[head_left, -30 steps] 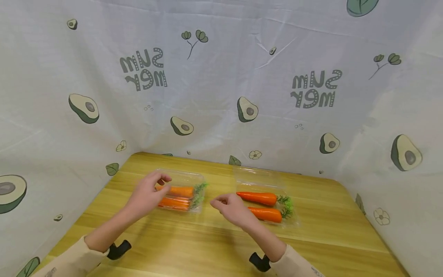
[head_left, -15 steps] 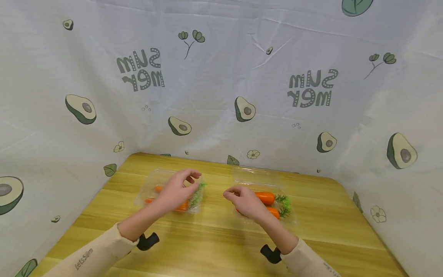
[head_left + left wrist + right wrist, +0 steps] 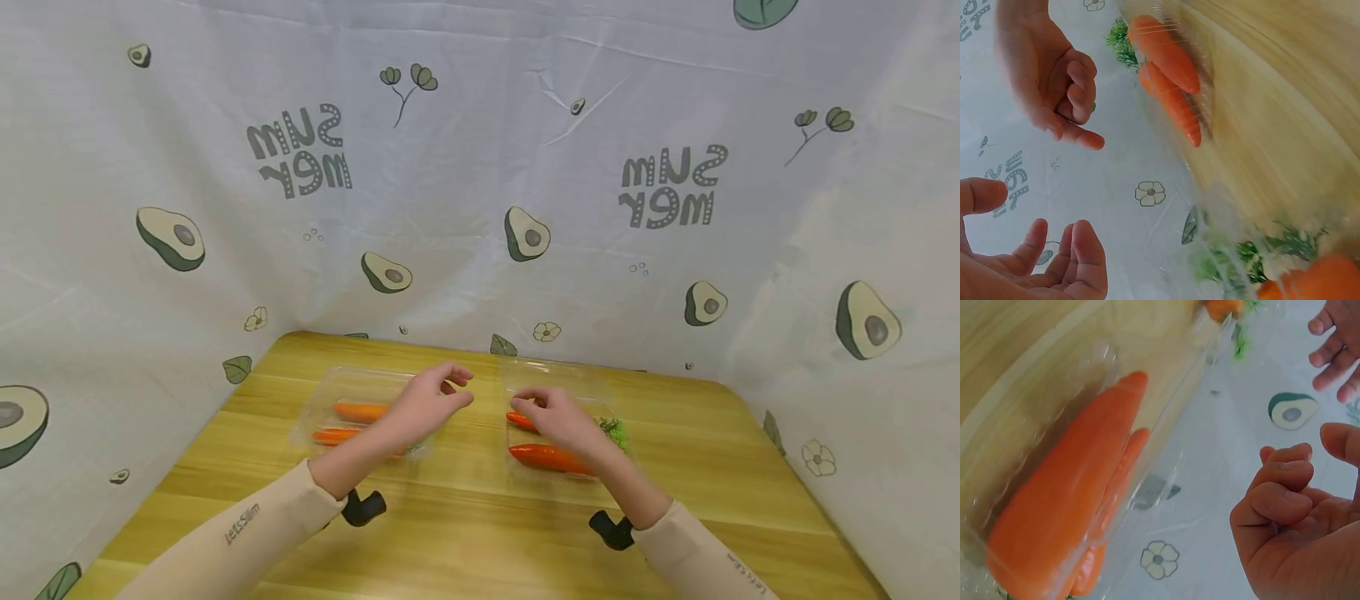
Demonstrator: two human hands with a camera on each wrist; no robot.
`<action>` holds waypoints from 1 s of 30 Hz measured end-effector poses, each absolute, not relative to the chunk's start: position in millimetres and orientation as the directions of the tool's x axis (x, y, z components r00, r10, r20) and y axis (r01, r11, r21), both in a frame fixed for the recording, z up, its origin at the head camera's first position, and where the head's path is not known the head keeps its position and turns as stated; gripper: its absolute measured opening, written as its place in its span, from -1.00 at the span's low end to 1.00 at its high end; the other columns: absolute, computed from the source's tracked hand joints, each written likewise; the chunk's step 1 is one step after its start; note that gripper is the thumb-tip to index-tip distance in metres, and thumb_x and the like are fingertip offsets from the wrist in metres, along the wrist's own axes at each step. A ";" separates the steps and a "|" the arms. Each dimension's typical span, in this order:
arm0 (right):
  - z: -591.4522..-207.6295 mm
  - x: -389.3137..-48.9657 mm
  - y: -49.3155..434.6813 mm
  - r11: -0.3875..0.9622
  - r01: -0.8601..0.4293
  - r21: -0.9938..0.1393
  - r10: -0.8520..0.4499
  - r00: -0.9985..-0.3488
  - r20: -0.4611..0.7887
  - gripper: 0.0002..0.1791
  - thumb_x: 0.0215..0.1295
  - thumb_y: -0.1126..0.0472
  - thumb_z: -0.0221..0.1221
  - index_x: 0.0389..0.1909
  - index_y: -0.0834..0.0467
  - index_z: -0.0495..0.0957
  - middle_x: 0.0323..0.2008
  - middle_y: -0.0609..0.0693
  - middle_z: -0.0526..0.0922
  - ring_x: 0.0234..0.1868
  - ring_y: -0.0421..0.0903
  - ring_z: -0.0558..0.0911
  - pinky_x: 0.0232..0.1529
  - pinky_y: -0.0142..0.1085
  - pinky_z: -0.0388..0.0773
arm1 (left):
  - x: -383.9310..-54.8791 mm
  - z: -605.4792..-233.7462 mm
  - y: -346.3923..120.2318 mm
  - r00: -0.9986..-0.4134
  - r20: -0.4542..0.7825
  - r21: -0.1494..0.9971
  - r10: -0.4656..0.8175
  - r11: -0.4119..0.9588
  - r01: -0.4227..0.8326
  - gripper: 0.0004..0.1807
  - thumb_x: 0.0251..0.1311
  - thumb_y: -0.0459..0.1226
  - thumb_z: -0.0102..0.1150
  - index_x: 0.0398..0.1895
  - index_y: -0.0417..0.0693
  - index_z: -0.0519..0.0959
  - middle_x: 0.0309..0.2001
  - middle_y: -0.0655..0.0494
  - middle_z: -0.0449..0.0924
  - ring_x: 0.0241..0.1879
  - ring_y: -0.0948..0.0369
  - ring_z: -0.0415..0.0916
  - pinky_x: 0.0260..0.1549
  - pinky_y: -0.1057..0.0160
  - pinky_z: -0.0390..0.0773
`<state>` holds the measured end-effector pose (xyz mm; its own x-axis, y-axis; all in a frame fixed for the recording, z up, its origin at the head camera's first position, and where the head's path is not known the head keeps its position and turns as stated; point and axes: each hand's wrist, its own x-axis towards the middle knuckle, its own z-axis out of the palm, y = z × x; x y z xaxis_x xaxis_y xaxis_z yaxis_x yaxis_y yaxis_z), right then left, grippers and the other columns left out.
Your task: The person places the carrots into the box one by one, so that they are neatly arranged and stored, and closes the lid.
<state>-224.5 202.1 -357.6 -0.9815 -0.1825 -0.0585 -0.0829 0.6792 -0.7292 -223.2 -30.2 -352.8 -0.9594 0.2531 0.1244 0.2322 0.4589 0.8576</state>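
Observation:
My left hand (image 3: 422,407) hovers over the right end of a clear plastic box (image 3: 318,400). Inside that box lie orange carrots (image 3: 360,412), their green tops mostly hidden behind the hand. Its fingers are loosely bent, thumb apart, holding nothing. My right hand (image 3: 557,418) is above a second clear box, whose lid (image 3: 551,379) is folded back behind it. Two carrots (image 3: 547,457) with green leafy tops (image 3: 617,433) lie there, partly covered by this hand. In the right wrist view the fingers (image 3: 1282,503) curl loosely around nothing, well apart from the carrots.
Both boxes stand on a wooden table (image 3: 465,533). A white curtain (image 3: 450,167) printed with avocados and lettering hangs close behind the table and along its sides. A black wrist mount sits under each sleeve (image 3: 262,533).
My left hand has moved right across the left box, from its carrots toward the gap between the boxes. My right hand has shifted right and farther back over the right box.

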 end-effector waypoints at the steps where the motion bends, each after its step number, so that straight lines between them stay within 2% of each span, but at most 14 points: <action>1: -356.4 -225.9 204.6 0.685 -0.081 -0.724 -0.182 -0.981 -0.064 -0.56 0.49 -0.05 0.11 0.19 0.14 0.61 -0.12 0.13 0.64 -0.28 -0.03 0.49 -0.31 -0.23 0.42 | -225.8 -351.9 -26.9 -0.960 0.117 0.861 0.254 0.456 0.226 -0.71 0.34 -0.14 0.21 0.10 0.13 0.58 0.04 0.17 0.58 -0.01 0.14 0.50 -0.11 0.13 0.57; 4: -352.8 -229.4 211.7 0.697 -0.072 -0.713 -0.182 -0.980 -0.079 -0.53 0.50 -0.03 0.10 0.22 0.19 0.57 -0.20 0.18 0.59 -0.34 -0.04 0.43 -0.36 -0.24 0.36 | -233.0 -347.7 -17.6 -0.960 0.093 0.873 0.262 0.441 0.205 -0.72 0.34 -0.13 0.20 0.08 0.11 0.58 0.05 0.14 0.59 -0.01 0.12 0.52 -0.09 0.11 0.56; 9: -350.7 -237.3 222.8 0.718 -0.073 -0.692 -0.167 -0.983 -0.070 -0.52 0.50 -0.03 0.10 0.23 0.21 0.56 -0.16 0.18 0.60 -0.30 -0.03 0.45 -0.31 -0.24 0.39 | -245.7 -342.6 -6.0 -0.956 0.068 0.878 0.285 0.437 0.193 -0.72 0.34 -0.13 0.18 0.07 0.06 0.57 0.09 0.07 0.59 0.04 0.07 0.53 -0.05 0.06 0.55; 11: -351.2 -240.4 227.7 0.709 -0.078 -0.700 -0.169 -0.984 -0.061 -0.52 0.50 -0.03 0.10 0.22 0.22 0.57 -0.21 0.17 0.58 -0.34 -0.04 0.43 -0.35 -0.24 0.37 | -250.8 -342.1 -2.7 -0.956 0.060 0.876 0.286 0.444 0.187 -0.71 0.34 -0.12 0.17 0.08 0.07 0.57 0.10 0.06 0.59 0.08 0.05 0.53 -0.01 0.03 0.54; 16: -352.6 -246.1 240.6 0.720 -0.103 -0.686 -0.177 -0.983 -0.039 -0.52 0.51 -0.01 0.08 0.22 0.25 0.56 -0.26 0.17 0.56 -0.37 -0.05 0.42 -0.38 -0.23 0.34 | -262.4 -342.4 5.0 -0.953 0.043 0.876 0.299 0.448 0.180 -0.63 0.35 -0.13 0.18 0.16 -0.01 0.54 0.16 -0.01 0.57 0.14 -0.02 0.52 0.06 -0.05 0.52; 22: -352.2 -253.2 252.1 0.745 -0.111 -0.657 -0.184 -0.982 -0.042 -0.49 0.53 -0.03 0.05 0.25 0.27 0.53 0.06 0.26 0.62 -0.11 0.11 0.56 -0.19 -0.19 0.50 | -275.7 -345.3 14.8 -0.950 0.010 0.869 0.312 0.467 0.163 -0.64 0.36 -0.13 0.19 0.15 -0.04 0.53 0.16 -0.06 0.56 0.06 -0.01 0.55 0.00 -0.01 0.56; 25: -352.3 -256.8 258.7 0.747 -0.114 -0.655 -0.189 -0.981 -0.045 -0.48 0.54 -0.03 0.04 0.26 0.28 0.52 0.13 0.28 0.61 0.03 0.21 0.60 -0.06 -0.08 0.56 | -280.4 -346.1 19.8 -0.949 0.003 0.861 0.315 0.482 0.163 -0.61 0.35 -0.13 0.18 0.18 -0.08 0.53 0.16 -0.07 0.57 0.07 -0.01 0.55 0.02 -0.01 0.55; 30: -351.8 -262.6 267.7 0.736 -0.083 -0.672 -0.170 -0.983 -0.065 -0.46 0.55 -0.02 0.03 0.29 0.30 0.49 0.22 0.31 0.55 0.15 0.27 0.58 0.12 0.06 0.53 | -290.0 -348.3 28.2 -0.950 0.004 0.853 0.313 0.494 0.167 -0.58 0.35 -0.14 0.19 0.21 -0.11 0.52 0.19 -0.08 0.57 0.12 -0.02 0.55 0.06 -0.02 0.54</action>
<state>-262.6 267.7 -351.8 -0.9834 -0.1696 -0.0649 -0.0826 0.7357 -0.6723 -290.0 28.2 -348.3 -0.9497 0.3131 0.0044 0.1667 0.4937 0.8535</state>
